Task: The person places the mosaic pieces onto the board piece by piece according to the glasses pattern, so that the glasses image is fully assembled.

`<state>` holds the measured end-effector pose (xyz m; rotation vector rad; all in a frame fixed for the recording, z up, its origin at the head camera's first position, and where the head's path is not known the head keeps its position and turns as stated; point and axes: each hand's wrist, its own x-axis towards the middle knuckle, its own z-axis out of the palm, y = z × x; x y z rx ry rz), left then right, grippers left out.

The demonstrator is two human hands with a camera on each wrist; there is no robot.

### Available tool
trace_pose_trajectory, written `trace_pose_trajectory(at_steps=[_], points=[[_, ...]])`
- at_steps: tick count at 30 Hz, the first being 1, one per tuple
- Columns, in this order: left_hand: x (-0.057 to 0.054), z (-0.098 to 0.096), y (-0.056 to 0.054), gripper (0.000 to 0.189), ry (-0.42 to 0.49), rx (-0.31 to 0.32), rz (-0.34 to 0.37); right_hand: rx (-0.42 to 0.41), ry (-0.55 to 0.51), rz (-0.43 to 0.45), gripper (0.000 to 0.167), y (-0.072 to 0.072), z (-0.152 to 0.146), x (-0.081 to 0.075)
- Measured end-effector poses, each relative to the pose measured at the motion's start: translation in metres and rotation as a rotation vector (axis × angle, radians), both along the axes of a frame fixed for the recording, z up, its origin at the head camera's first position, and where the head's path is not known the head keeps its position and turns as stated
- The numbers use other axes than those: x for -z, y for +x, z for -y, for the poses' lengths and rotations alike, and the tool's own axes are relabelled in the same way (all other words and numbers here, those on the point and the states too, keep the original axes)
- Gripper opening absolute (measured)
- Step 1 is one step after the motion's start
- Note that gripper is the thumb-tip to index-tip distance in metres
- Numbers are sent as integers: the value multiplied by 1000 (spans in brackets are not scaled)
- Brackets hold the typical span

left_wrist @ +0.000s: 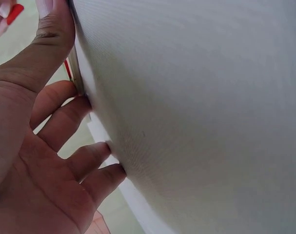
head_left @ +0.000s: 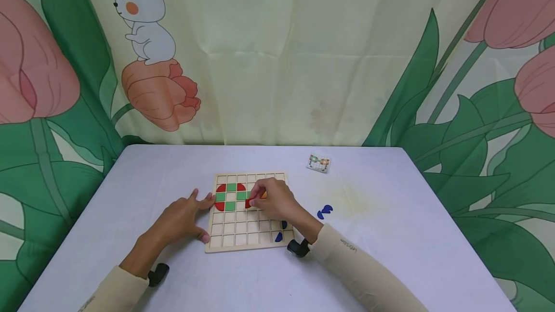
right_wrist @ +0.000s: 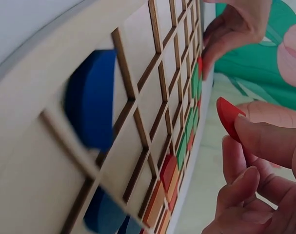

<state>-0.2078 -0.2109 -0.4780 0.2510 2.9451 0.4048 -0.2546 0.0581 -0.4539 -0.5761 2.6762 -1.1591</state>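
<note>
A wooden grid board lies on the table with red and green pieces set in its left cells. My right hand is over the middle of the board. Between thumb and finger it pinches a red curved piece, held clear of the board in the right wrist view. My left hand rests at the board's left side with fingers spread, and its fingertips and thumb touch the edge. Green squares and red rounded corner pieces form a ring. Orange pieces are partly hidden behind my right hand.
Blue rounded pieces lie on the board's right cells. Several more blue pieces lie on the white table to the right. A small pattern card lies behind them. A printed curtain hangs at the back.
</note>
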Motion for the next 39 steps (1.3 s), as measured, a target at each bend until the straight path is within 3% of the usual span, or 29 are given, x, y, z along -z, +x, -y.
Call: trace_pose_trajectory(at_steps=[29, 39], points=[[-1, 2, -2, 119, -15, 21, -1, 22, 227, -9, 15, -13, 34, 9], [0, 2, -3, 119, -16, 15, 4, 0, 221, -48, 13, -16, 39, 13]])
